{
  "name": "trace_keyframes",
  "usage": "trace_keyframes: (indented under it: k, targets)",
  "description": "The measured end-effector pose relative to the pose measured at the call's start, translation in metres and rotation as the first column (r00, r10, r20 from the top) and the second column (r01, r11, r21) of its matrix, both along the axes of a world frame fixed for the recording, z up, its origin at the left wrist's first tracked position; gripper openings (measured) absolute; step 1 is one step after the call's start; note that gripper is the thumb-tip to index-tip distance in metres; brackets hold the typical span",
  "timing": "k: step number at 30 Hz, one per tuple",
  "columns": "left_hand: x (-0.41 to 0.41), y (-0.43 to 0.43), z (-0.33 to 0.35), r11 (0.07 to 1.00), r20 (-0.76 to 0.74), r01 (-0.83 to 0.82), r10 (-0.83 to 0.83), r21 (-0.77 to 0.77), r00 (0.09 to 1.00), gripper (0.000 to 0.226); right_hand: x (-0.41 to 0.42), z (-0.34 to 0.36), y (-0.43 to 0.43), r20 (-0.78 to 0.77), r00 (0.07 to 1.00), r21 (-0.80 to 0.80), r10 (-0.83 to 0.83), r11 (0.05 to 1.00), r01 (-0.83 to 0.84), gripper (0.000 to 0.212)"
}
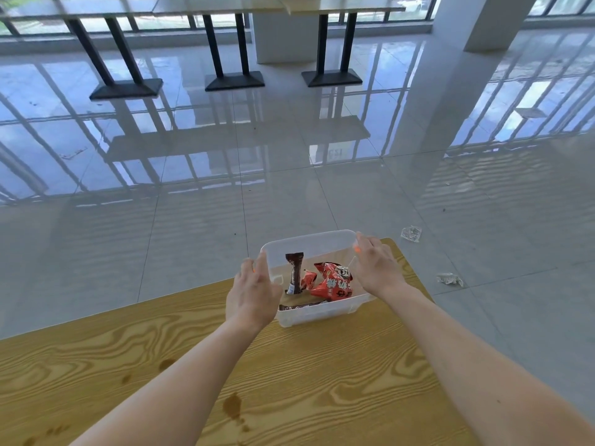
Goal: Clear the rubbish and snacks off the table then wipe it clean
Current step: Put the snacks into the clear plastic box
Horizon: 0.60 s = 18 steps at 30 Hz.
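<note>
A clear plastic box stands at the far right corner of the wooden table. Inside it lie a red snack packet and a dark brown wrapped bar, with another brown wrapper along the near wall. My left hand grips the box's left rim. My right hand grips its right rim. Brown liquid stains mark the tabletop near me.
Two crumpled clear wrappers lie on the glossy tiled floor right of the table. Long counters on black pedestal legs stand by the windows at the back. A white pillar rises at the back right.
</note>
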<state>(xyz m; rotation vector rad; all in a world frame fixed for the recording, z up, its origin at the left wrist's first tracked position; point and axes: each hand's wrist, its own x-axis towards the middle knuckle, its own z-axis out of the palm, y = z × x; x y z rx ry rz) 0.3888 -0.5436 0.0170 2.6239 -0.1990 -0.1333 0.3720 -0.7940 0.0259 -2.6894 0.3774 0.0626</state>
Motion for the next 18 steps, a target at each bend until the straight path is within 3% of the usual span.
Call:
trace_keyframes:
  k: [8, 13, 18]
  targets:
    - [-0.012, 0.01, 0.018, 0.995, 0.048, 0.065, -0.068, 0.074, 0.996, 0.067, -0.011, 0.021, 0.029, 0.205, 0.975, -0.081, 0.086, 0.994, -0.07, 0.051]
    - [-0.027, 0.029, 0.029, 0.995, 0.056, 0.068, -0.072, 0.068, 0.996, 0.063, -0.027, 0.029, 0.054, 0.169, 0.979, -0.026, 0.114, 0.993, -0.111, 0.047]
    - [-0.051, 0.069, 0.034, 0.984, 0.091, 0.043, -0.059, 0.172, 0.994, 0.07, -0.048, 0.028, 0.085, 0.152, 0.969, -0.039, 0.196, 0.98, -0.193, 0.038]
